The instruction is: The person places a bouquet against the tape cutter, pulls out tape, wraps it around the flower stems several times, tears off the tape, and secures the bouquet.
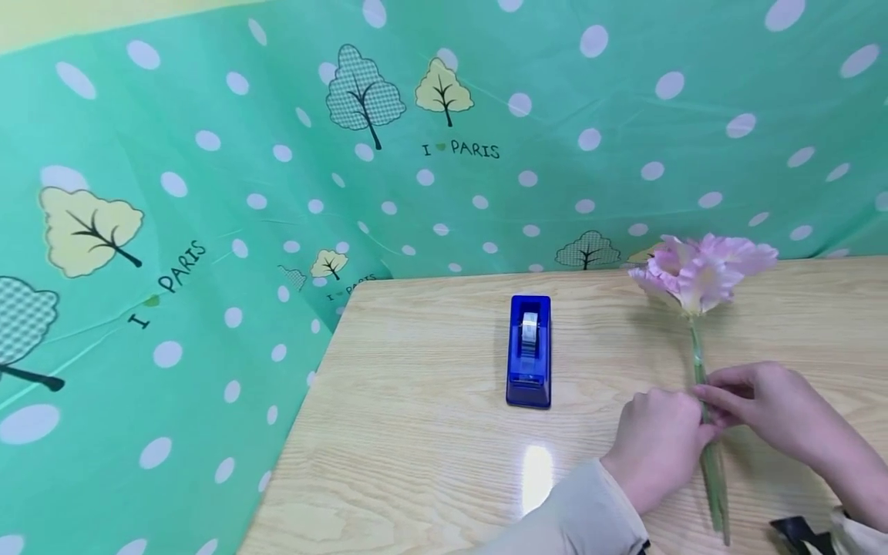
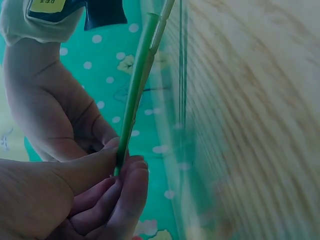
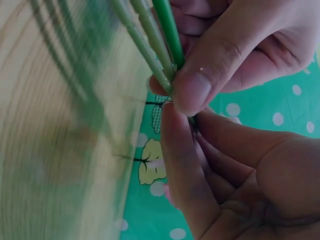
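Observation:
A bunch of pink artificial flowers lies to the right on the wooden table, blooms toward the back and green stems toward the front. My left hand pinches the stems between thumb and fingers. Just above it, my right hand also pinches the stems, the two hands touching. In the right wrist view several separate stem ends stick out past the left thumb. The fingers hide the stretch of stem between them. Left of the hands stands a blue tape dispenser with a roll of clear tape.
The light wooden table meets a green polka-dot cloth printed with trees at its back and left. A black strap shows by the right wrist. A bright light reflection falls on the table below the dispenser.

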Motion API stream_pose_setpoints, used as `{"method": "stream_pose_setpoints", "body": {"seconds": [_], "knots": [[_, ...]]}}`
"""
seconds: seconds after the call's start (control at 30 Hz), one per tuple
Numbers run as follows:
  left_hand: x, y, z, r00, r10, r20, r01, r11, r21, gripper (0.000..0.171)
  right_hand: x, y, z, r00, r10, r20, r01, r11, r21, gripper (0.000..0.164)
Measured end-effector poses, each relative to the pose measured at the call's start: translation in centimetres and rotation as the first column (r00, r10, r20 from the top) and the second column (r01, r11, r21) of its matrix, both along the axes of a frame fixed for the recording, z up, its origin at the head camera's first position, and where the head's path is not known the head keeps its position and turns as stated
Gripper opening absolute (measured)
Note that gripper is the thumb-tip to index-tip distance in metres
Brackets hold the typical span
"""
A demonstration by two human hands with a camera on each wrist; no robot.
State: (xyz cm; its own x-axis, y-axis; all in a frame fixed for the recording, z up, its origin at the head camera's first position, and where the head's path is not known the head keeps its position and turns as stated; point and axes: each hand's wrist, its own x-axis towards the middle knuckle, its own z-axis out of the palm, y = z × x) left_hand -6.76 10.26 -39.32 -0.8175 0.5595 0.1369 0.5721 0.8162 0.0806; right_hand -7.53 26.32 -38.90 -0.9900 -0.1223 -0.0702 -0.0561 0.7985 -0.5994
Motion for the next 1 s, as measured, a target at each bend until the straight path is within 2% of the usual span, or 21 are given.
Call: {"method": "stream_pose_setpoints", "body": {"seconds": [0.27, 0.43, 0.7, 0.83, 1.0], "knots": [[0.0, 0.7, -0.6, 0.998, 0.036, 0.058, -0.035, 0.999, -0.020, 0.028, -0.3, 0.2, -0.5, 1.000, 0.000, 0.014, -0.001, 1.000, 0.023, 0.021], [0.0, 1.2, -1.0, 0.995, 0.069, 0.067, -0.064, 0.995, -0.076, 0.031, -0.5, 0.5, -1.1, 1.000, 0.006, 0.001, -0.006, 0.999, 0.051, 0.016], [0.2, 1.3, -1.1, 0.996, 0.050, 0.072, -0.042, 0.993, -0.114, 0.029, -0.7, 1.0, -1.6, 1.000, -0.004, -0.004, 0.005, 0.997, 0.080, 0.015], [0.2, 1.4, -1.2, 0.997, 0.043, 0.067, -0.036, 0.994, -0.105, 0.029, -0.8, 1.2, -1.9, 1.000, -0.001, -0.010, 0.001, 0.996, 0.087, 0.014], [0.1, 1.3, -1.3, 0.998, 0.032, 0.058, -0.027, 0.996, -0.088, 0.027, -0.7, 1.1, -2.1, 1.000, 0.002, 0.008, -0.003, 0.996, 0.090, 0.021]]}}
